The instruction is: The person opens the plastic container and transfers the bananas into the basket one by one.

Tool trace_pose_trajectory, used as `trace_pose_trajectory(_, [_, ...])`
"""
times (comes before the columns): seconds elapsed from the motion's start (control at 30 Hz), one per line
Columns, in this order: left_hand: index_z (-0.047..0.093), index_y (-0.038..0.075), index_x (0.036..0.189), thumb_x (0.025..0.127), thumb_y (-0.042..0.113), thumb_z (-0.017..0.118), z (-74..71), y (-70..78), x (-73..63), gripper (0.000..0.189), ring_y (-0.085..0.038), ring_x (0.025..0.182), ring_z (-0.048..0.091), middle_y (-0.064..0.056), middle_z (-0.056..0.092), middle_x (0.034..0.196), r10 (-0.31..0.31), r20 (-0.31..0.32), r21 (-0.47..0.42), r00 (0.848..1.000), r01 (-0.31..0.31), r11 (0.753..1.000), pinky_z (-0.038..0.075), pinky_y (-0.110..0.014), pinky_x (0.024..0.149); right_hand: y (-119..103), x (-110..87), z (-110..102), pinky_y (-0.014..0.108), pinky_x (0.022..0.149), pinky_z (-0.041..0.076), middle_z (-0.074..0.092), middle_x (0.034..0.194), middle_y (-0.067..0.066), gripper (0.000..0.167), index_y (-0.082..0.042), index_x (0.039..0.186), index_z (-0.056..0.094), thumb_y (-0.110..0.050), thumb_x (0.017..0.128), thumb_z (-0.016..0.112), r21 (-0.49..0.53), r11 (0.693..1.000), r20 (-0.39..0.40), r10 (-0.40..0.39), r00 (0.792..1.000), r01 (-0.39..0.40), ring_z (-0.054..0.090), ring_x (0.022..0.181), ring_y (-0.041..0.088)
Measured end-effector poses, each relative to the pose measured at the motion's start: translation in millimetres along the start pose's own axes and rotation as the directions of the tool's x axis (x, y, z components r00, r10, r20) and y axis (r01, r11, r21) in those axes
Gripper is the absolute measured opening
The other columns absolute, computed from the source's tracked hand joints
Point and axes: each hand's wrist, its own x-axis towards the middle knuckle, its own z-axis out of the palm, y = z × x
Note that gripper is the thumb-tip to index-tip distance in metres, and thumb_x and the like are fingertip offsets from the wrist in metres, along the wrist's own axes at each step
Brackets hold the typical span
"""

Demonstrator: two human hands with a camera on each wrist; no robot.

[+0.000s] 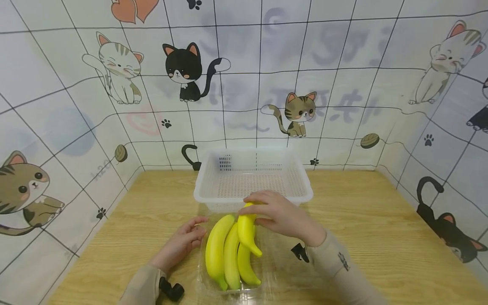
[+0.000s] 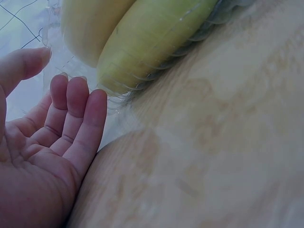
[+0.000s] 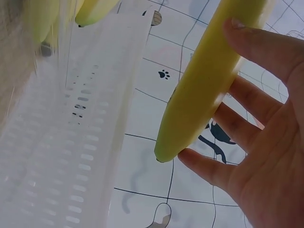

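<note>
My right hand [image 1: 280, 216] grips a yellow banana [image 1: 247, 231] by its upper part, thumb on one side and fingers on the other; the right wrist view shows the same banana [image 3: 204, 80] raised beside the basket. Below it, several more bananas [image 1: 219, 250] lie side by side in a clear plastic tray [image 1: 202, 286]. At the tray's left side rests my left hand [image 1: 181, 243], its fingers loosely bent and holding nothing. The left wrist view has the left hand's fingertips [image 2: 97, 102] right by the tray's ribbed wall, near a banana end [image 2: 128, 71].
A white perforated plastic basket [image 1: 253, 205] stands just behind the tray, against the back wall. The wooden table [image 1: 362, 220] is bounded by cat-patterned walls [image 1: 244, 84] at the back and both sides. Clear plastic [image 1: 282, 262] spreads to the tray's right.
</note>
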Motion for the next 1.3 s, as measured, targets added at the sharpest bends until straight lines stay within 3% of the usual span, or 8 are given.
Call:
trace_pose_trajectory(0.37, [0.033, -0.002, 0.14, 0.1, 0.014, 0.052, -1.4, 1.5, -0.8, 0.047, -0.011, 0.081, 0.051, -0.002, 0.05, 0.093, -0.002, 0.01, 0.0, 1.0, 0.002, 1.0, 0.048, -0.025, 0.074, 9, 9.7, -6, 0.045, 0.094, 0.046, 0.062, 0.125, 0.007, 0.05, -0.022, 0.12, 0.066, -0.006, 0.076, 0.082, -0.041, 0.999, 0.042, 0.005, 0.999, -0.003, 0.056, 0.114, 0.025])
trace_pose_trajectory(0.9, [0.032, -0.004, 0.14, 0.1, 0.012, 0.052, -2.6, 1.6, -0.7, 0.047, -0.012, 0.082, 0.05, -0.002, 0.05, 0.092, 0.004, 0.035, 0.001, 0.999, -0.004, 1.0, 0.047, -0.026, 0.075, 20, 19.2, -12, 0.045, 0.1, 0.041, 0.058, 0.131, 0.005, 0.047, -0.025, 0.124, 0.063, -0.011, 0.082, 0.077, -0.06, 0.997, 0.121, 0.055, 0.991, -0.048, 0.051, 0.122, 0.025])
trace_pose_trajectory(1.3, [0.035, 0.0, 0.139, 0.1, 0.015, 0.053, -2.7, 1.5, -1.6, 0.045, -0.013, 0.082, 0.05, -0.002, 0.05, 0.092, -0.017, 0.015, -0.008, 1.0, 0.017, 1.0, 0.046, -0.027, 0.075, 34, 30.3, -15, 0.044, 0.098, 0.043, 0.06, 0.127, 0.006, 0.046, -0.022, 0.124, 0.064, -0.01, 0.083, 0.077, -0.081, 0.997, 0.109, -0.006, 0.994, 0.015, 0.054, 0.119, 0.024])
